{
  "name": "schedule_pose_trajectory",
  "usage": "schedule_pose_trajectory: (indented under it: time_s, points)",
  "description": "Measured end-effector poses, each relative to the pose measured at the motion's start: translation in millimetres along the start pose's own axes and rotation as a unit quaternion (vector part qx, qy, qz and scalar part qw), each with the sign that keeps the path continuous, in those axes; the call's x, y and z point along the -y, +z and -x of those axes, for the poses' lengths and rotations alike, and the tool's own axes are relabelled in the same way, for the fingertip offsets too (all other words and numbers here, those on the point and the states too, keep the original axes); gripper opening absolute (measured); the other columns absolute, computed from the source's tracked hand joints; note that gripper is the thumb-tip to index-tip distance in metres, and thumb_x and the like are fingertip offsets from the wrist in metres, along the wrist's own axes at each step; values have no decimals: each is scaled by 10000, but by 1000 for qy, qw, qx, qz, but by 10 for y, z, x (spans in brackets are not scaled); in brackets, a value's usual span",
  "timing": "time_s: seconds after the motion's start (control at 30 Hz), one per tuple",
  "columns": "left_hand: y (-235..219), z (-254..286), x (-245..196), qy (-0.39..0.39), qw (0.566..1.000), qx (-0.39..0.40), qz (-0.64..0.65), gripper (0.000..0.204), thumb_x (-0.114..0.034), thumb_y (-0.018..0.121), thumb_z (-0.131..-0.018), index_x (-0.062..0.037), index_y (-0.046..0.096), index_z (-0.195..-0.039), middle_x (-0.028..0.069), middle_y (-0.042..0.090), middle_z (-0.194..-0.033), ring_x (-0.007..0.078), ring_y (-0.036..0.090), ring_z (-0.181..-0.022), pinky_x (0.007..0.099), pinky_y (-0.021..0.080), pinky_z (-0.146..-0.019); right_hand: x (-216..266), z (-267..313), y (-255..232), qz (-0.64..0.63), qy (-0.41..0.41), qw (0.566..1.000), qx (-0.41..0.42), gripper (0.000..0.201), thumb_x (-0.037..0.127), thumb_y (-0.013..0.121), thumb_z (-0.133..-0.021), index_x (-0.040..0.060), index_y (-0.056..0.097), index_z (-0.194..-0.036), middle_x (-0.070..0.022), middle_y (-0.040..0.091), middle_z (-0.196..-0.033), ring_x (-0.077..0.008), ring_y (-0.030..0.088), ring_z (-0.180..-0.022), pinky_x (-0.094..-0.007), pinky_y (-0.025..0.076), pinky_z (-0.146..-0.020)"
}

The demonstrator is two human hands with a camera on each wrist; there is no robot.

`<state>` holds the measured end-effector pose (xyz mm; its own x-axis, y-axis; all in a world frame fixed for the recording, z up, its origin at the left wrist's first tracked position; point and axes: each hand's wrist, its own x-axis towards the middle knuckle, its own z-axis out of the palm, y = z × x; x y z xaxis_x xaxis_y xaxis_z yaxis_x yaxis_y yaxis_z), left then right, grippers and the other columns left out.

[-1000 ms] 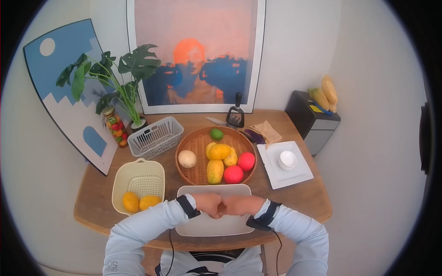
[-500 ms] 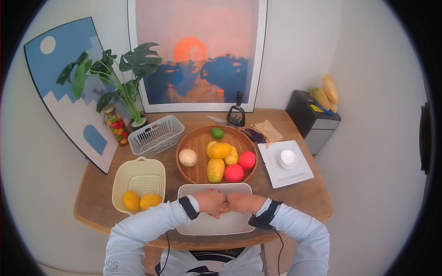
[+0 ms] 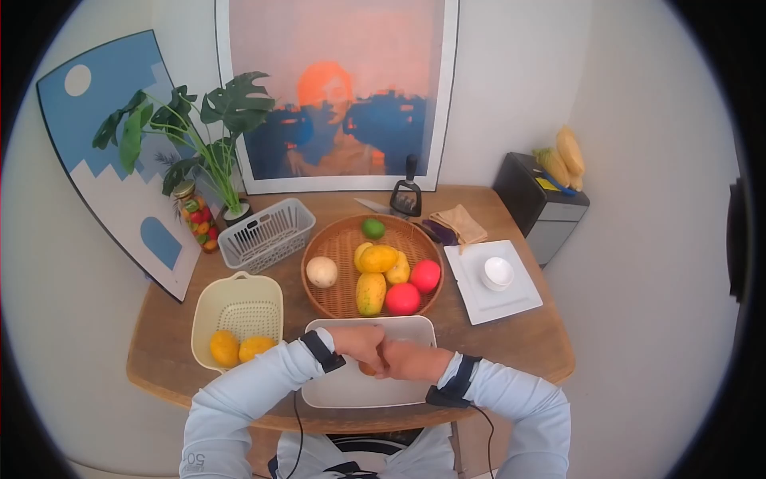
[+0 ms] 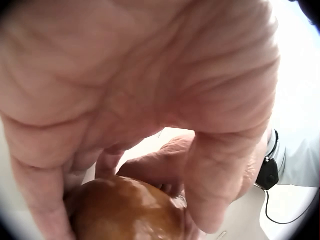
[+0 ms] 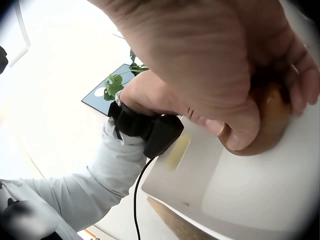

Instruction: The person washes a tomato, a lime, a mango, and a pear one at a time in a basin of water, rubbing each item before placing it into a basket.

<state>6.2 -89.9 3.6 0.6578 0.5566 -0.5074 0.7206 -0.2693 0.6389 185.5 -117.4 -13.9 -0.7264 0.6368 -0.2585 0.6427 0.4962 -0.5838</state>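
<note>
Glossy orange-brown fruit being held above the floor of a white rectangular basin; cannot tell whether it is touching. Left hand curling fingers and thumb round one side of it, right hand gripping the other with bent thumb and fingers. Basin sitting near the tabletop's front edge. Just beyond, a round wicker basket holding yellow fruits, two red fruits, a green fruit and a pale round fruit. Leftward, a cream colander carrying two more yellow ones; rightward, a square white plate bearing a small white bowl. Farther back left, a grey plastic basket standing beside the potted plant.
</note>
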Motion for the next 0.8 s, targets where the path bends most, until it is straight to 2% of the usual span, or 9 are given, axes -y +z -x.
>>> schedule_pose_trajectory:
  time_s: [0.03,0.13,0.23,0.33,0.43,0.53,0.63,0.73,0.8]
  points:
    - [-1,12,9,10,1000,-6,7,627,-257,833,-675,54,539,-1133,190,676,-1024,271,659,-928,343,515,-776,-28,-22,11,-21,44,999,4,466,278,727,-843,-56,594,-1139,-267,660,-1052,-404,638,-998,-425,507,-874]
    - [31,42,-56,-12,994,0,-109,587,-242,821,-683,55,550,-1111,189,679,-993,271,660,-921,347,511,-770,-83,-72,-52,15,35,995,87,484,307,695,-876,-56,571,-1170,-275,661,-1039,-407,637,-996,-430,504,-877]
    - [90,-45,-32,-18,987,-20,-157,513,-229,809,-693,51,584,-1060,188,678,-942,276,660,-888,349,507,-763,-47,-43,-84,-9,55,995,82,560,300,706,-874,-59,497,-1250,-267,659,-1064,-412,628,-1021,-437,495,-894]
    - [-17,-39,-17,5,999,18,-37,453,-224,801,-702,46,619,-1017,194,675,-908,287,657,-852,350,505,-755,-139,-8,31,-24,-83,995,-53,638,291,748,-839,-57,451,-1283,-254,651,-1104,-415,615,-1059,-438,483,-918]
    - [-47,-8,-11,3,1000,2,-16,412,-219,799,-705,37,639,-985,194,675,-905,289,649,-840,345,501,-754,-80,2,9,-9,-44,999,-25,689,297,792,-800,-52,443,-1281,-248,642,-1127,-415,606,-1080,-429,476,-937]
    - [6,-4,-50,-18,998,-34,-42,465,-219,801,-704,53,599,-1022,207,674,-921,322,656,-872,360,504,-780,-212,-134,43,-105,-2,994,9,703,313,794,-800,-61,444,-1282,-257,641,-1131,-414,608,-1079,-421,482,-929]
    - [63,125,-113,41,994,-48,-93,553,-227,813,-689,71,545,-1071,230,671,-948,370,657,-907,393,512,-794,-130,-106,-11,-80,35,995,39,672,311,782,-818,-62,456,-1272,-263,638,-1147,-404,612,-1085,-419,488,-910]
    - [131,106,-118,86,989,-48,-113,638,-238,828,-671,87,497,-1110,252,665,-966,411,649,-928,427,517,-792,-118,-109,-37,-92,5,992,86,646,311,775,-832,-64,468,-1261,-270,630,-1173,-396,617,-1086,-418,495,-894]
    - [153,43,-83,77,989,-49,-120,610,-226,833,-663,71,529,-1100,227,669,-952,385,655,-898,413,523,-764,55,-18,-156,-58,78,991,96,619,303,774,-829,-69,484,-1229,-272,637,-1151,-390,622,-1077,-423,498,-894]
